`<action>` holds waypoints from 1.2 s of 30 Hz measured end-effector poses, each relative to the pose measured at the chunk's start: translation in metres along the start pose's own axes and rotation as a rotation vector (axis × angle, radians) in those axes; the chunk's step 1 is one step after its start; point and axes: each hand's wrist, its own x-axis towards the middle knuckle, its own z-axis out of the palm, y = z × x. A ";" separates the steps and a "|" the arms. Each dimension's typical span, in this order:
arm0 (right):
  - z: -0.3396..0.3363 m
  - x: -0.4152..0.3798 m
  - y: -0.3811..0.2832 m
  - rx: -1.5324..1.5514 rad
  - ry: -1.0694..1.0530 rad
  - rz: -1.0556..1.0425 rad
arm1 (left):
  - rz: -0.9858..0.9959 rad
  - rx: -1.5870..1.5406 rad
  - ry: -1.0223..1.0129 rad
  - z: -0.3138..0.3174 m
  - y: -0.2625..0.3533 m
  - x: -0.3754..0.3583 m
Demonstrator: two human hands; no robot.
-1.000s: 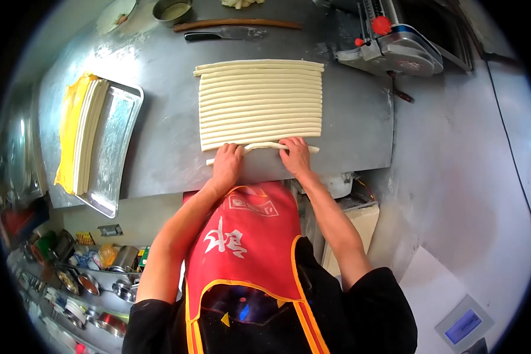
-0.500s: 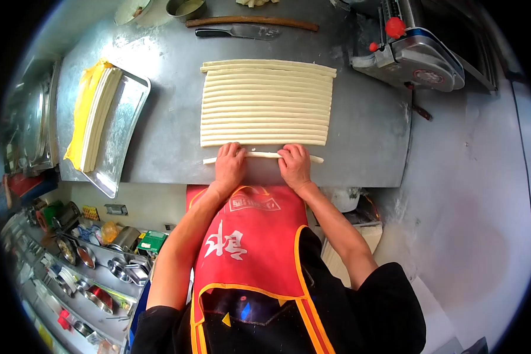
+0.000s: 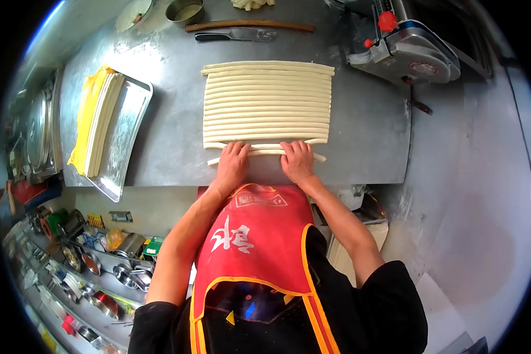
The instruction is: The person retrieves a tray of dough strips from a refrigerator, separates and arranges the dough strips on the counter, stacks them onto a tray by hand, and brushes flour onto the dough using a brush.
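Pale dough strips [image 3: 266,100] lie side by side in a flat block on the metal table. At the near edge of the block, a strip [image 3: 266,146] bows toward me in its middle, its two ends still angled up to the block. Just below it runs a separate strip [image 3: 266,152], whose ends stick out past both hands. My left hand [image 3: 233,160] has its fingers curled over the strips left of centre. Likewise, my right hand [image 3: 298,160] curls over them on the right. The fingers hide parts of both strips.
On the left, a metal tray [image 3: 137,112] holds more strips beside a yellow cloth [image 3: 88,121]. A knife [image 3: 236,35] and a wooden stick [image 3: 251,24] lie behind the block. A metal machine [image 3: 416,53] stands at the back right. A metal bowl [image 3: 184,10] sits at the back.
The block's nearest strip has been drawn toward me in its middle and now lies close to the separate strip. My hands rest over both; they have barely shifted.
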 end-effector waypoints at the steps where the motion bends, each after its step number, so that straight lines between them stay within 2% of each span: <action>1: -0.001 -0.001 -0.001 -0.001 -0.032 0.007 | -0.005 -0.016 -0.001 -0.001 0.001 0.000; 3: -0.004 0.006 -0.004 -0.010 -0.061 0.008 | -0.009 -0.034 0.007 -0.001 -0.002 0.004; 6: 0.007 0.016 -0.022 0.075 0.011 -0.087 | 0.060 -0.023 -0.049 -0.003 -0.006 0.005; 8: 0.021 0.018 -0.020 0.124 -0.045 -0.149 | 0.108 -0.028 -0.079 -0.007 -0.011 0.003; 9: 0.016 0.017 -0.009 0.105 -0.048 -0.144 | 0.115 0.018 -0.147 -0.017 -0.015 0.003; 12: -0.005 0.003 0.025 0.078 -0.045 -0.133 | 0.081 0.096 -0.114 -0.021 -0.049 -0.016; 14: -0.035 -0.011 0.062 -0.046 -0.031 -0.080 | 0.069 0.112 -0.125 -0.044 -0.065 -0.021; 18: -0.059 -0.034 0.096 -0.078 -0.024 0.015 | 0.051 0.167 -0.049 -0.065 -0.073 -0.038; 20: -0.058 -0.036 0.093 -0.067 -0.002 0.058 | -0.228 0.072 0.041 -0.062 -0.064 -0.042; 22: -0.058 -0.033 0.080 -0.048 0.129 0.110 | -0.268 0.058 0.090 -0.049 -0.058 -0.047; 24: -0.052 -0.039 0.075 -0.063 0.126 0.137 | -0.406 -0.074 0.206 -0.042 -0.050 -0.046; 31: -0.030 -0.053 0.065 -0.021 0.154 0.248 | -0.417 0.017 0.194 -0.038 -0.042 -0.053; 36: -0.039 -0.047 0.070 0.013 0.112 0.210 | -0.379 -0.024 0.250 -0.034 -0.049 -0.055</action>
